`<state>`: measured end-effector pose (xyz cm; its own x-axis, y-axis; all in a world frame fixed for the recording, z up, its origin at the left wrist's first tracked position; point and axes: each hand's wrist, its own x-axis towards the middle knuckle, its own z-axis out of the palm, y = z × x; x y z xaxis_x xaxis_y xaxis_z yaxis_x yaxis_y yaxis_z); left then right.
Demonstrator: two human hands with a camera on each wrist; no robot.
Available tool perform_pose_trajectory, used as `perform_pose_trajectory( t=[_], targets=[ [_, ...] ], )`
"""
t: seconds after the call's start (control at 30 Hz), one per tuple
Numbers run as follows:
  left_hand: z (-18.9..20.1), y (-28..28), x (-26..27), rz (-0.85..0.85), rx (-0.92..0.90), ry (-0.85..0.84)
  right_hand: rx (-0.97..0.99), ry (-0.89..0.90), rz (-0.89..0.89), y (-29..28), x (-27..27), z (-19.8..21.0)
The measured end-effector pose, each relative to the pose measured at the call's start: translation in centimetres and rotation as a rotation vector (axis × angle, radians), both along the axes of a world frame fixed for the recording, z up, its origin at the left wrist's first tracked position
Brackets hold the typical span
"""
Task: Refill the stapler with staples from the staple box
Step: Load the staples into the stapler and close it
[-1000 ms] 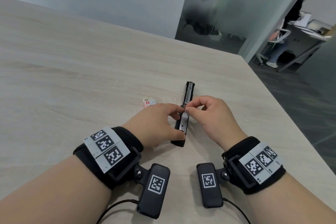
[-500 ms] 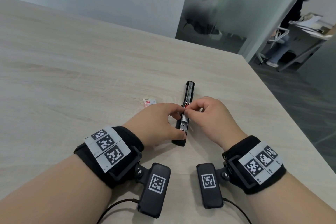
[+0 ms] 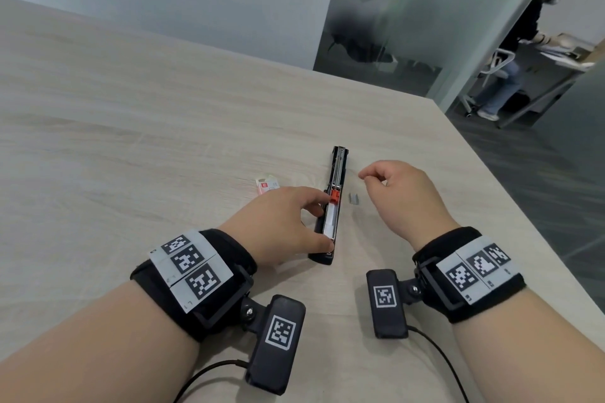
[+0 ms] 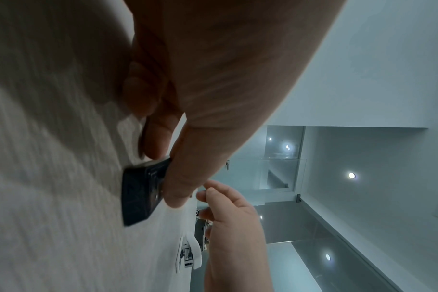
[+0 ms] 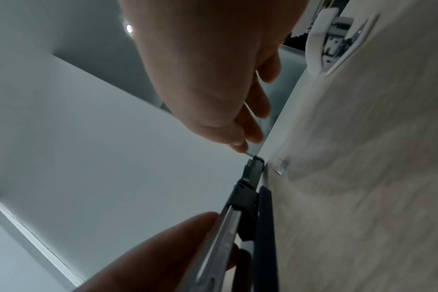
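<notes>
Far left: pale wood-grain table (image 3: 137, 127), bearing all items. Left of centre: small white-and-red cardboard staple box (image 3: 266, 185), lying flat, just beyond the left hand (image 3: 281, 222) and apart from the stapler.

Left hand: resting on the table, fingers curled against the left side of the long black stapler (image 3: 330, 216), thumb at the near end, index fingertip at the red plastic pusher (image 3: 334, 196). Grip confirmed in the left wrist view, where the thumb (image 4: 180, 177) lies across the stapler's black end (image 4: 140, 195).

Centre: stapler lying flat, opened out lengthwise, silver metal channel facing up, red pusher about midway along, far end pointing away from the person.

Just right of the stapler: short grey strip of staples (image 3: 353, 198), loose on the table, touching neither the stapler nor a hand.

Right: right hand (image 3: 402, 196), raised off the table, apart from the stapler, fingers loosely curled, thumb and index tips pinched together. Thin metal sliver visible at the fingertips (image 5: 240, 147) in the right wrist view; identity too small to tell.

Far right, background: frosted glass door (image 3: 386, 16); seated person (image 3: 510, 52) at a desk.
</notes>
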<state>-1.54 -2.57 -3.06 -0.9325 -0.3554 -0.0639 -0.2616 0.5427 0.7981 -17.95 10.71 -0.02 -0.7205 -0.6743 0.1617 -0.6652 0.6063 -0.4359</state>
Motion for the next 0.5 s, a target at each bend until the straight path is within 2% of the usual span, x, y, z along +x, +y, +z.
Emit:
perform_pose_trajectory(
  t=[0.1, 0.2, 0.4, 0.5],
  targets=[
    [0.1, 0.0, 0.0, -0.001, -0.01, 0.002, 0.19, 0.007, 0.059, -0.8, -0.4, -0.4],
    [0.1, 0.1, -0.1, 0.002, -0.003, 0.011, 0.279, 0.019, 0.083, -1.5, -0.4, -0.8],
    [0.0, 0.1, 0.0, 0.003, 0.004, 0.011, 0.199, -0.035, 0.035, -1.4, -0.3, -0.9],
    [0.0, 0.1, 0.1, 0.0, -0.006, 0.005, 0.069, -0.091, -0.002, -1.0, -0.2, -1.2]
  ],
)
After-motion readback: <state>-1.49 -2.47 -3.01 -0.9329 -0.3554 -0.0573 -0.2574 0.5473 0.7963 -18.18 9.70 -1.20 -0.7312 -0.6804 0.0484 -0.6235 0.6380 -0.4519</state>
